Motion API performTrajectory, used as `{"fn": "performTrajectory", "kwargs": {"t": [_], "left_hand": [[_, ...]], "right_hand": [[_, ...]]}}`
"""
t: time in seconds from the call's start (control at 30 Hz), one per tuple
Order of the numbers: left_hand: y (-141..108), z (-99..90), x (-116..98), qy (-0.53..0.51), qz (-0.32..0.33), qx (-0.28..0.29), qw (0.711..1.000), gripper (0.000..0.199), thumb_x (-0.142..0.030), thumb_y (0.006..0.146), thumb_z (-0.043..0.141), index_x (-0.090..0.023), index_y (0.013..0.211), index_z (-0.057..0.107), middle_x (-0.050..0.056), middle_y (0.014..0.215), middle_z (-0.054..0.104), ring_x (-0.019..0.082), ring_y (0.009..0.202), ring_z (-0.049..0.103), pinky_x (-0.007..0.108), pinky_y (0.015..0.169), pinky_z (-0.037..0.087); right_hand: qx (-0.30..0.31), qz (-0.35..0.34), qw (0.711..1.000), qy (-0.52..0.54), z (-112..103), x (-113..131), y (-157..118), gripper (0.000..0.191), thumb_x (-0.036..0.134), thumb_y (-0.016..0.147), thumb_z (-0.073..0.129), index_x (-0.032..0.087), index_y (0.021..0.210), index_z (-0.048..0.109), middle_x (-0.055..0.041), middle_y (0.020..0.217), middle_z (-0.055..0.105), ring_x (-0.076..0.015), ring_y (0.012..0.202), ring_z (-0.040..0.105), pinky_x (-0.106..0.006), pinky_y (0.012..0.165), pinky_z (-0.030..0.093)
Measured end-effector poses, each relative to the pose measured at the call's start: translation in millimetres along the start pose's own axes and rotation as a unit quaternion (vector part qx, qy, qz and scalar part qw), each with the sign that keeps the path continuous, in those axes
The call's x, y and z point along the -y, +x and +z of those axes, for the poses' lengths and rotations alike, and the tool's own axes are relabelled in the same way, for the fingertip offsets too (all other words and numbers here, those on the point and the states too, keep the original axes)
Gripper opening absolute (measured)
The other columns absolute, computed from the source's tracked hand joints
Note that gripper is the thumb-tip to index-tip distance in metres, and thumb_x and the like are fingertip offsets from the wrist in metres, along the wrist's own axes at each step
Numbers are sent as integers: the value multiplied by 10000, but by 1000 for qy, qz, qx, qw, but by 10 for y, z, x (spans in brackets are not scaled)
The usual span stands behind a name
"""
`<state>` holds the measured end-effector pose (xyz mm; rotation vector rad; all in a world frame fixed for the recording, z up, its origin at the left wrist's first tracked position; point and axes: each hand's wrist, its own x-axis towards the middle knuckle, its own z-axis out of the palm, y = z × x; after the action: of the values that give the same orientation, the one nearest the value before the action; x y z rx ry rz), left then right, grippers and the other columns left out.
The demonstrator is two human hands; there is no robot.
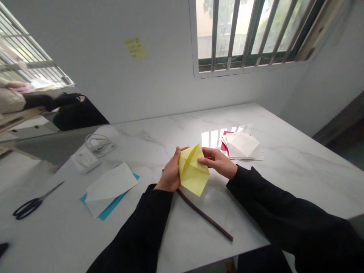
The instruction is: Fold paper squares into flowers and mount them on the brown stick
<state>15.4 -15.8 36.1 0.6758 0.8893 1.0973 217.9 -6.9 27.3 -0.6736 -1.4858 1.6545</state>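
Observation:
Between my two hands is a sheet of yellow folded paper (pixel 195 176), held above the marble-patterned table, with creases meeting near its middle and one flap raised. My left hand (pixel 170 172) grips its left edge, thumb upward, the other fingers mostly hidden behind it. On the right edge, my right hand (pixel 217 161) pinches the paper between thumb and fingers. Under the paper and my left wrist lies a thin dark brown stick (pixel 207 218), its middle partly covered.
White sheets (pixel 244 146) over red paper (pixel 223 143) lie at right. Left are white paper (pixel 110 187) on blue paper (pixel 113 206), black-handled scissors (pixel 31 207), a white box (pixel 86 160) and a coiled cable (pixel 99 144). A yellow note (pixel 136 48) hangs on the wall.

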Motion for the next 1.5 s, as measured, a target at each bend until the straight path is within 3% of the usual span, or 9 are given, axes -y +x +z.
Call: {"fn": "performTrajectory", "kwargs": {"t": [0.13, 0.3, 0.47, 0.63, 0.73, 0.83, 0.97, 1.3, 1.5], "left_hand": [[-13, 24, -8, -6, -10, -4, 1000, 472, -586, 1036, 597, -187, 1275, 680, 110, 1031, 800, 254, 875, 778, 375, 790, 647], [-56, 82, 31, 54, 44, 31, 997, 587, -602, 901, 783, -156, 1274, 695, 109, 1037, 798, 279, 942, 774, 349, 797, 627], [-79, 108, 43, 110, 66, 54, 990, 627, -511, 795, 896, -149, 1257, 676, 74, 946, 780, 248, 824, 764, 310, 716, 593], [-77, 87, 24, 117, 62, 51, 990, 544, -465, 781, 899, -161, 1159, 653, 50, 902, 762, 189, 703, 722, 283, 674, 569], [-89, 90, 5, 119, 59, 51, 990, 526, -453, 776, 906, -169, 1135, 646, 53, 924, 764, 180, 728, 717, 272, 691, 562], [-100, 97, -10, 126, 56, 56, 989, 524, -444, 765, 914, -168, 1125, 652, 58, 945, 763, 172, 750, 707, 255, 686, 543], [-95, 90, -11, 130, 52, 53, 989, 526, -436, 744, 922, -174, 1116, 658, 35, 909, 747, 156, 714, 677, 249, 667, 523], [-113, 112, -30, 116, 37, 56, 991, 556, -421, 731, 927, -194, 1148, 638, 32, 922, 741, 166, 749, 682, 257, 686, 524], [-108, 119, -13, 132, 56, 49, 988, 597, -539, 781, 889, -187, 1201, 653, 42, 943, 743, 173, 777, 673, 258, 694, 516]], "right_hand": [[-14, -5, 1000, 4, -3, -35, 10, 499, 404, 833, 891, 192, 1251, 719, -122, 1306, 755, -243, 1081, 764, -412, 960, 642], [-66, -7, 998, -20, 6, -73, 21, 434, 396, 831, 882, 196, 1189, 741, -100, 1236, 772, -250, 1078, 764, -448, 1008, 627], [-82, -6, 996, -30, 25, -96, 32, 409, 404, 818, 886, 200, 1143, 745, -79, 1150, 779, -236, 1031, 761, -432, 967, 631], [-86, -7, 996, -16, 49, -79, 33, 408, 433, 808, 896, 207, 1107, 737, -68, 1119, 764, -208, 969, 750, -370, 878, 632], [-132, -15, 991, -4, 24, -40, 32, 444, 492, 851, 856, 221, 1178, 728, -55, 1064, 748, -178, 889, 727, -303, 741, 611], [-166, -23, 986, 9, -19, -1, 40, 443, 539, 854, 842, 217, 1143, 746, -31, 957, 735, -150, 816, 688, -281, 704, 594], [-175, -17, 984, 28, -31, 26, 56, 443, 577, 790, 882, 192, 970, 758, -13, 859, 723, -133, 762, 662, -276, 699, 586], [-191, -11, 981, 11, -3, 47, 42, 470, 586, 722, 927, 178, 882, 756, 10, 744, 698, -98, 650, 590, -256, 637, 527], [-215, -19, 976, -1, -33, 7, 69, 495, 613, 719, 915, 172, 864, 744, 1, 723, 683, -110, 637, 581, -260, 594, 490]]}}
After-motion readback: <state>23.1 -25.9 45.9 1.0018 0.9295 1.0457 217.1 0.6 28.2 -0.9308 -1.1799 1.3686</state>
